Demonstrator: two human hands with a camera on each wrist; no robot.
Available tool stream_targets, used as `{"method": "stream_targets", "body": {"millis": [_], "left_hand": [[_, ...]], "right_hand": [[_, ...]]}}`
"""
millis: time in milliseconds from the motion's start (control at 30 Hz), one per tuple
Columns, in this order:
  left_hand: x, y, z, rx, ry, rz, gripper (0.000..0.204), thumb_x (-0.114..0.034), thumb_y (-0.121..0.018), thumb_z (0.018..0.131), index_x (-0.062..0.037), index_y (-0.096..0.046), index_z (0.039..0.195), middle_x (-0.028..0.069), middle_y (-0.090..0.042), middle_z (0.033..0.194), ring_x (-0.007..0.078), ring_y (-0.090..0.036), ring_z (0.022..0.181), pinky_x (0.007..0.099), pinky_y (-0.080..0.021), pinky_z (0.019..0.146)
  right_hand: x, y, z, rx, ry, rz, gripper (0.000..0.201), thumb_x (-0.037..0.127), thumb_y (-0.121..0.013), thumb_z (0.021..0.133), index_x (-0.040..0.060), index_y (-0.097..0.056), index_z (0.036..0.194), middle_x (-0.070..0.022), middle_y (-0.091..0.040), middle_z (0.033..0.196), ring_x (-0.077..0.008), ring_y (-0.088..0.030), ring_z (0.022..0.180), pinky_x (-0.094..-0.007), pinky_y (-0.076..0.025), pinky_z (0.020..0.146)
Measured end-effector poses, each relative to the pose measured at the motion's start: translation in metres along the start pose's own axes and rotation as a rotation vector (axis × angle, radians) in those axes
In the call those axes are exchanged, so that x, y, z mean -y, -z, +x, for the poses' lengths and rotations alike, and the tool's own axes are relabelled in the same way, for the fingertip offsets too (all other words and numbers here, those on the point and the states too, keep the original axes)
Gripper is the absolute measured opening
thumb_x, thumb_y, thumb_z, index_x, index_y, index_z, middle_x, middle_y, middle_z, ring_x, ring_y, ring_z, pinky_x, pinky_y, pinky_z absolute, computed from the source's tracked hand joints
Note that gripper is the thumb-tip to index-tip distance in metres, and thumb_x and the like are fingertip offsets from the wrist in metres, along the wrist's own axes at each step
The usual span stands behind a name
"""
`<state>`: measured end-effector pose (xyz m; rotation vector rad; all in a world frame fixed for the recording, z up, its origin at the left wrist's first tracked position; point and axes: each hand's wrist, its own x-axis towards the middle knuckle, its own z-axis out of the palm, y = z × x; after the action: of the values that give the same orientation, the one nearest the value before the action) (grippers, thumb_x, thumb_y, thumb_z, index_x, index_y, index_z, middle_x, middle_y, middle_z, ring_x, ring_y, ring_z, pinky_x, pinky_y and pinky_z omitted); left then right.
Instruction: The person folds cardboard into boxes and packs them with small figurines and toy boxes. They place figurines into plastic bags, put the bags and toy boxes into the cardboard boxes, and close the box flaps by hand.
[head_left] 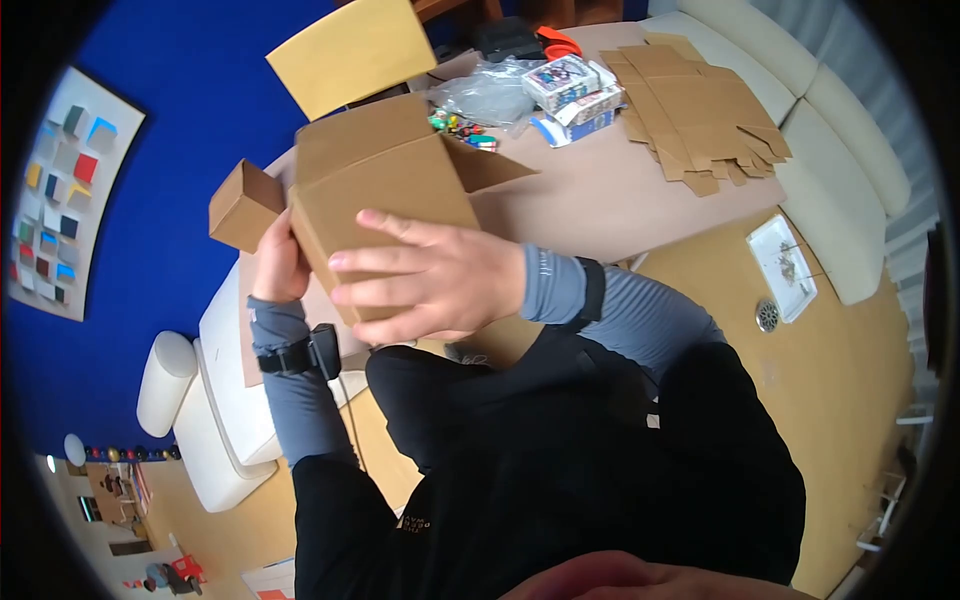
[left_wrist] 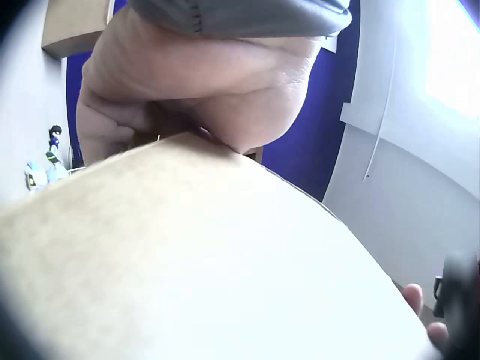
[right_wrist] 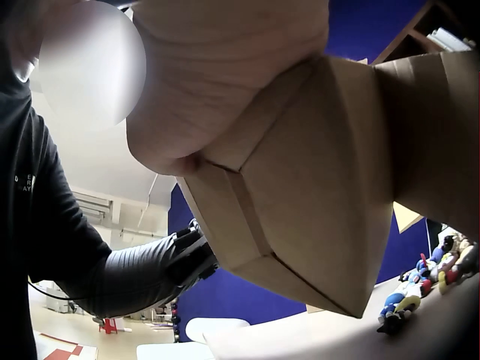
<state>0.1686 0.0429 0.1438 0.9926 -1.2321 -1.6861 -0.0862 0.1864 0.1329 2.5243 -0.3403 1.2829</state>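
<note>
A brown cardboard box [head_left: 385,180] is held tilted between both hands, a flap sticking out at its right. The left hand [head_left: 280,262] grips its left edge; some of those fingers are hidden. Spread fingers of the right hand [head_left: 430,280] lie across the near face. In the left wrist view, the left hand [left_wrist: 195,82] is at the edge of the box [left_wrist: 187,240], with right fingertips [left_wrist: 412,296] at the far side. The right wrist view has the right hand [right_wrist: 225,82] against the box [right_wrist: 315,180], seams visible.
A smaller box [head_left: 245,205] is beyond the left hand. On the table [head_left: 600,210] are flattened cardboard [head_left: 700,110], a clear plastic bag [head_left: 485,95], stacked packs [head_left: 565,85] and small colourful figures [head_left: 465,130]. A yellow panel [head_left: 350,55] stands behind.
</note>
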Motion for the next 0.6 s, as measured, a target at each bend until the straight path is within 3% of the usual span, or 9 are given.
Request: {"method": "stream_targets", "body": {"millis": [67,133,167,333,400,433,467,600], "left_hand": [[0.007,0.034,0.002,-0.094,-0.077,0.072,0.039,-0.028,-0.041,0.107,-0.0028,-0.063,0.127,0.0083,-0.072,0.116,0.0183,-0.07,0.1,0.0309,-0.057,0.08],[-0.004,0.04,-0.02,-0.172,-0.102,0.102,0.035,-0.025,-0.044,0.106,-0.0028,-0.064,0.123,0.0069,-0.073,0.111,0.016,-0.071,0.092,0.0276,-0.056,0.07],[-0.012,0.035,-0.035,-0.191,-0.134,0.061,0.033,-0.025,-0.048,0.105,-0.0025,-0.064,0.123,0.008,-0.072,0.113,0.0173,-0.071,0.095,0.0288,-0.056,0.073],[-0.022,0.115,-0.065,-0.54,-0.449,0.22,0.037,-0.033,-0.05,0.107,-0.0019,-0.064,0.122,0.0102,-0.071,0.113,0.0188,-0.07,0.098,0.0322,-0.057,0.076],[-0.015,0.155,-0.07,-0.617,-0.467,0.309,0.041,-0.034,-0.05,0.108,0.0,-0.062,0.127,0.0112,-0.07,0.114,0.0197,-0.069,0.099,0.0328,-0.058,0.078],[-0.01,0.165,-0.071,-0.722,-0.486,0.361,0.042,-0.034,-0.05,0.108,0.0007,-0.06,0.129,0.0119,-0.069,0.116,0.0204,-0.069,0.1,0.033,-0.058,0.079],[-0.004,0.174,-0.072,-0.826,-0.504,0.412,0.044,-0.034,-0.05,0.108,0.0015,-0.059,0.132,0.0125,-0.068,0.119,0.0211,-0.068,0.101,0.0331,-0.058,0.08],[0.036,0.229,-0.07,-0.853,-0.518,0.445,0.049,-0.033,-0.048,0.109,0.0031,-0.052,0.142,0.0159,-0.063,0.131,0.0253,-0.067,0.112,0.0364,-0.058,0.087]], "right_hand": [[0.001,-0.006,-0.002,0.033,0.003,-0.025,0.035,0.023,-0.071,0.083,0.0224,-0.063,0.117,-0.0015,-0.056,0.139,-0.0262,-0.045,0.142,-0.0581,-0.027,0.124],[0.0,-0.015,-0.007,0.043,-0.017,-0.039,0.035,0.024,-0.072,0.083,0.0203,-0.064,0.116,-0.001,-0.057,0.139,-0.0254,-0.046,0.141,-0.0535,-0.029,0.125],[-0.001,-0.012,-0.008,0.051,-0.044,-0.012,0.035,0.021,-0.073,0.082,0.019,-0.064,0.116,-0.0034,-0.056,0.141,-0.0264,-0.047,0.14,-0.0506,-0.035,0.121],[-0.031,-0.019,-0.045,0.062,-0.288,-0.002,0.039,0.016,-0.073,0.079,0.0165,-0.066,0.117,-0.0089,-0.054,0.141,-0.0311,-0.051,0.134,-0.048,-0.045,0.11],[-0.051,-0.02,-0.064,0.093,-0.572,-0.051,0.037,0.017,-0.07,0.079,0.0127,-0.067,0.115,-0.0136,-0.052,0.144,-0.0364,-0.05,0.133,-0.0471,-0.044,0.11],[-0.062,-0.023,-0.076,0.092,-0.571,-0.048,0.037,0.017,-0.07,0.079,0.0127,-0.067,0.115,-0.0136,-0.052,0.144,-0.0364,-0.05,0.133,-0.0471,-0.044,0.11],[-0.072,-0.026,-0.091,0.099,-0.708,-0.104,0.039,0.017,-0.068,0.081,0.0111,-0.066,0.119,-0.0167,-0.048,0.147,-0.0388,-0.05,0.133,-0.0476,-0.045,0.109],[-0.111,-0.027,-0.128,0.167,-1.082,-0.12,0.049,0.02,-0.069,0.086,0.0106,-0.063,0.133,-0.0211,-0.034,0.158,-0.0415,-0.054,0.129,-0.0453,-0.049,0.104]]}}
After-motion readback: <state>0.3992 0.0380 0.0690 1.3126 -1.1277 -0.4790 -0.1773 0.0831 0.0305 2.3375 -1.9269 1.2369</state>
